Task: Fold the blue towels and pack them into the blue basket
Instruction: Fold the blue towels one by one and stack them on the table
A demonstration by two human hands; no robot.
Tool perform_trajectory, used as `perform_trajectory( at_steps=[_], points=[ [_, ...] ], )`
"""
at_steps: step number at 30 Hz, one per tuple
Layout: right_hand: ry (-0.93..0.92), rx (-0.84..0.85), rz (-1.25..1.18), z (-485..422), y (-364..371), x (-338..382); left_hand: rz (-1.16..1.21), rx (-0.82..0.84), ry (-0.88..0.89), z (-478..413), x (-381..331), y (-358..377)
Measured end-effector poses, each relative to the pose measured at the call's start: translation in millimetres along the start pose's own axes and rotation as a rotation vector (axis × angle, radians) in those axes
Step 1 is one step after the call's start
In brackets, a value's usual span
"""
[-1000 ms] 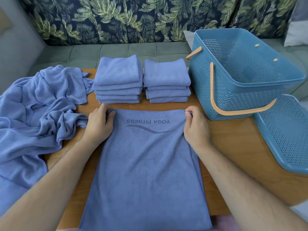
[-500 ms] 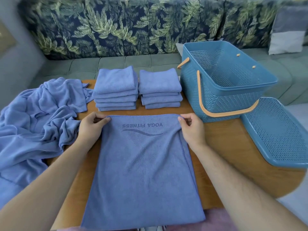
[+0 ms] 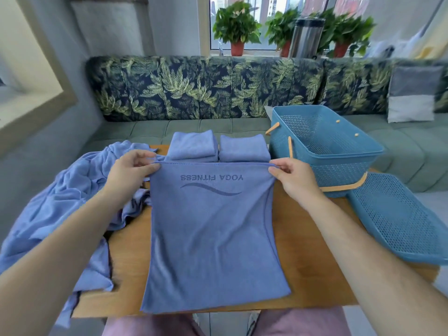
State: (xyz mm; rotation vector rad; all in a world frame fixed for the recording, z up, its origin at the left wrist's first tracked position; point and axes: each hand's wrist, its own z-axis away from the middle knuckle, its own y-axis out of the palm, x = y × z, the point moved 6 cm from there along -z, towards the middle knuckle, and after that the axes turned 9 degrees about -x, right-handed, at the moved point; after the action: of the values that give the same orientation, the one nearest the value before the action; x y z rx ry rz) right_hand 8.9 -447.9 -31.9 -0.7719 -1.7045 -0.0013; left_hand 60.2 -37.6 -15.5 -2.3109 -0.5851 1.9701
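**Bring the far edge to the near hem**

Your left hand (image 3: 132,169) and right hand (image 3: 294,178) each pinch a far corner of the towel (image 3: 213,234) between thumb and fingers, raised off the table (image 3: 310,251). Its near end lies flat at the table's front edge. Carry both corners toward you at equal height, keep the edge taut, and lay it square on the near hem before letting go. Folded stacks (image 3: 191,144) sit behind; the basket (image 3: 339,170) stands empty to your right.
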Motion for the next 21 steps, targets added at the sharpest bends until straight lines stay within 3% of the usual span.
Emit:
perform_trajectory(
  at_steps=[7,11,14,18,21],
  points=[
    [0.026,0.03,-0.173,-20,-31,97,-0.248,-0.079,0.211,-15,-83,-33],
    [0.026,0.031,-0.329,-30,-51,153,-0.09,-0.107,0.206,-29,-123,-52],
    [-0.085,0.05,-0.158,-34,-64,185,-0.036,-0.099,0.215,-32,-145,-64],
    [-0.316,-0.158,-0.074,-29,-94,218,0.133,-0.033,0.204,-19,-162,-77],
    [-0.294,-0.066,-0.205,-22,-102,227,0.264,0.031,0.197,-11,-170,-81]
  ],
)
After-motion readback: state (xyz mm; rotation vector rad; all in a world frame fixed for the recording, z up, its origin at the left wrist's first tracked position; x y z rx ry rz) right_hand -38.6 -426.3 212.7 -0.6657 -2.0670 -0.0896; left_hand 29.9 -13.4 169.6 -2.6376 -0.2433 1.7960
